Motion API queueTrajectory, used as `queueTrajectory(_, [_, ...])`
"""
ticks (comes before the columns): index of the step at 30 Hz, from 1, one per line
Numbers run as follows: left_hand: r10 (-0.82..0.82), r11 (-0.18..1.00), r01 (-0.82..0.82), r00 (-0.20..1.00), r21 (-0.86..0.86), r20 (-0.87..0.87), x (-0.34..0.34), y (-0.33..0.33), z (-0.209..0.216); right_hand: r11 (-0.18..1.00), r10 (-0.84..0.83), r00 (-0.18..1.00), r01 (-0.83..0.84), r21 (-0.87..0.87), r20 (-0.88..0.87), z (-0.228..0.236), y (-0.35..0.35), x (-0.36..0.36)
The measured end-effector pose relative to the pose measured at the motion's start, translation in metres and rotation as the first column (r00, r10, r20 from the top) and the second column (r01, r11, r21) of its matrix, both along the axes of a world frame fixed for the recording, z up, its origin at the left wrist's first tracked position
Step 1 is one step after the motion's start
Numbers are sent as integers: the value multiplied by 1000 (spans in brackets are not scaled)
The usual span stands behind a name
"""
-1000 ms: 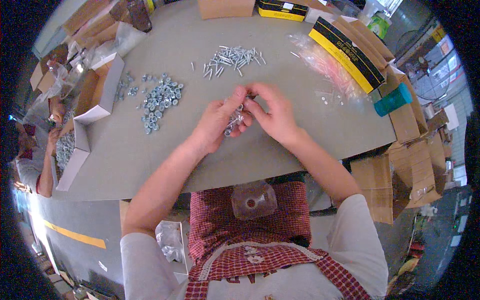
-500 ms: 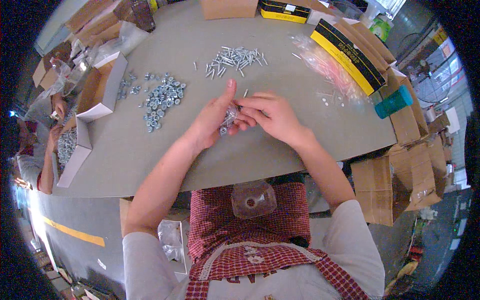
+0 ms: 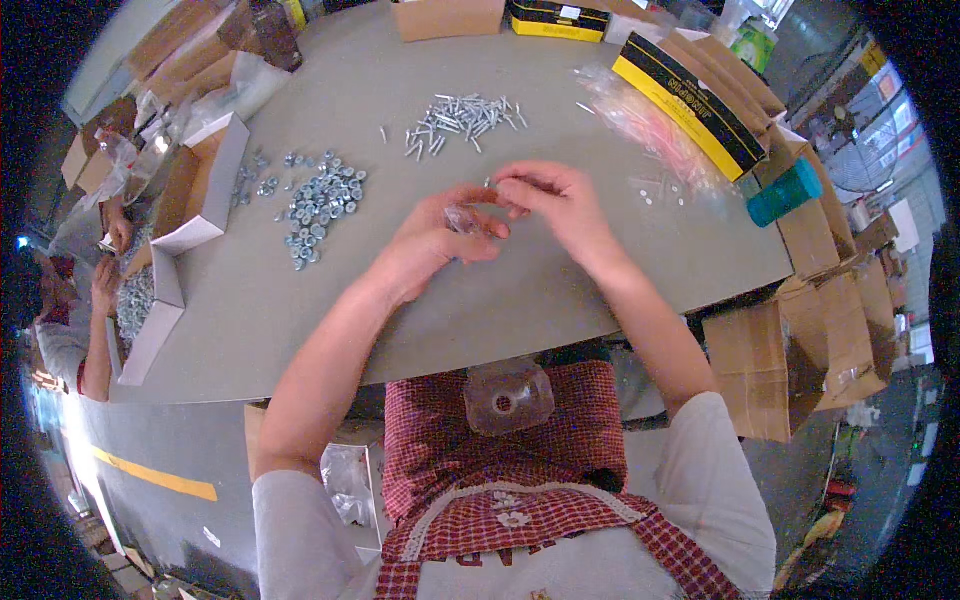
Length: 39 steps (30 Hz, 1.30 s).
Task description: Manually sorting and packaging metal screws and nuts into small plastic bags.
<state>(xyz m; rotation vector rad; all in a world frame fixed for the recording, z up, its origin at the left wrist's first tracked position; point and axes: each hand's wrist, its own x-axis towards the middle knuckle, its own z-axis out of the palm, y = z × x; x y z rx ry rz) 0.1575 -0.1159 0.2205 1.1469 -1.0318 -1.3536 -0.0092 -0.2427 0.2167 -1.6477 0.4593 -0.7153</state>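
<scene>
Over the middle of the table, my left hand (image 3: 440, 238) is curled round a small clear plastic bag (image 3: 459, 219); its contents are mostly hidden by the fingers. Close beside it, my right hand (image 3: 560, 205) pinches with thumb and fingers, and the tip of a small metal pin (image 3: 489, 183) shows at the fingertips. Beyond both hands lies a loose pile of silvery metal pins (image 3: 465, 118). To the left of my left hand, round metal nut-like pieces (image 3: 325, 200) are heaped on the tabletop.
Pinkish plastic bags (image 3: 665, 140) lie at the right, near a black and yellow box (image 3: 690, 105) and a teal cylinder (image 3: 785, 193). An open white carton (image 3: 215, 190) borders the left side, where another person's hands (image 3: 112, 255) work. Opened cardboard boxes (image 3: 750, 355) stand low right.
My right hand has lifted slightly away from my left, opening a gap between them. My left fingers, with the thumb up before, now curl in over the plastic bag.
</scene>
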Motion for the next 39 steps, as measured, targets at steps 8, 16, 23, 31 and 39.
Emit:
queueTrajectory(8, [159,986,-145,969,-85,189,-9,-1,-15,877,30,1000,-30,-480,-6,20,30,-4])
queueTrajectory(16, [125,984,-135,988,-117,-89,-10,-7,-19,786,26,999,-50,-616,-47,17,39,3])
queueTrajectory(23, [56,994,-77,970,-78,-237,-8,-9,-27,755,-22,998,-23,-655,-60,21,40,5])
queueTrajectory(31, [30,995,-64,920,-74,-391,-12,-5,-12,753,86,991,1,-657,100,22,28,3])
queueTrajectory(39, [-78,995,52,933,-83,-352,-3,-2,-12,726,61,998,-24,-688,30,29,27,-3])
